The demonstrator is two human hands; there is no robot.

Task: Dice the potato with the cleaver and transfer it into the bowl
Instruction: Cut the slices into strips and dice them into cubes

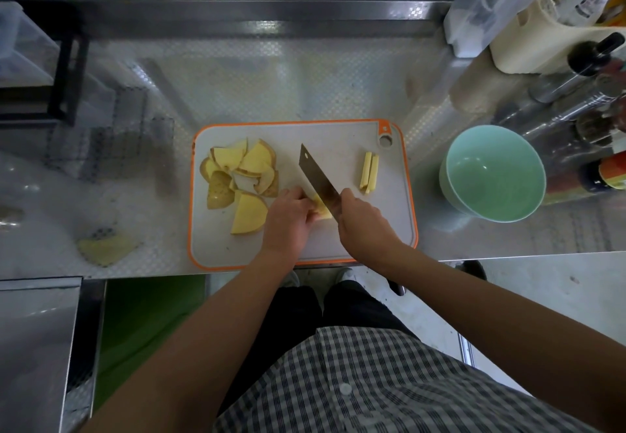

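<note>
Looking down at the steel counter [271, 87], we see a grey cutting board [338, 148] with an orange rim lying in the middle. On the near part of the board the left hand [288, 219] has its fingers curled down over a small block of potato [321, 210] and holds it in place. The right hand [364, 226] is closed tightly around the handle of the cleaver [316, 175]; the handle itself is hidden inside the fist. The blade lies just beside the left fingertips and touches the potato block on its right side, with the tip pointing toward the far left. We cannot tell how deep the edge sits in the potato. On the left part of the board is a pile of potato slices [244, 168], and one bigger half-round slice [249, 217] lies near the left hand. Two potato sticks [369, 173] lie side by side on the right part of the board, apart from the blade. A pale green bowl [491, 148] stands on the counter just right of the board. One more potato piece [105, 249] lies on the counter, well left of the board
</note>
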